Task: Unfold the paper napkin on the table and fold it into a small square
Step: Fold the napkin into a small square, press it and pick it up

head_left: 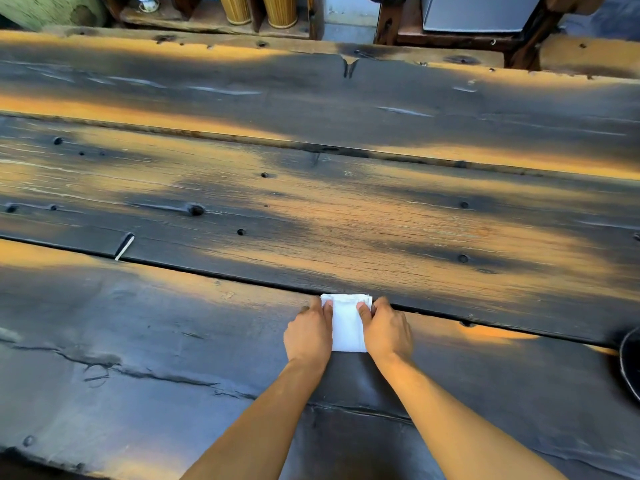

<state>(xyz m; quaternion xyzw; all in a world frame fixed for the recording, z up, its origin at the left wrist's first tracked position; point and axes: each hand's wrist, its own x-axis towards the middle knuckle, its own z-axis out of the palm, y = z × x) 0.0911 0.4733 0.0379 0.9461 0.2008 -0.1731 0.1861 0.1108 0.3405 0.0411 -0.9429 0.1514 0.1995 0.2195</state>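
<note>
A white paper napkin [346, 323], folded into a narrow upright rectangle, lies flat on the dark, weathered plank tabletop [242, 202], near the near edge and a little right of centre. Its far end reaches the seam between two planks, and layered folded edges show along that far end.

Both hands are on the napkin, one at each long side. The left hand [309, 332] covers the napkin's left edge, its thumb lying on top of the paper near the far left corner, with the fingers curled at the edge. The right hand [387, 329] covers the right edge in the same way, thumb on top near the far right corner and fingers curled round the side. Each hand appears to pinch its side of the napkin; the strip of white between them stays visible down to the near end. Both bare forearms reach in from the near edge.

At the far right, a dark round object [630, 362] is cut off by the edge of the view. Beyond the tabletop stand two ribbed bamboo-coloured containers [258, 8] on a wooden shelf
</note>
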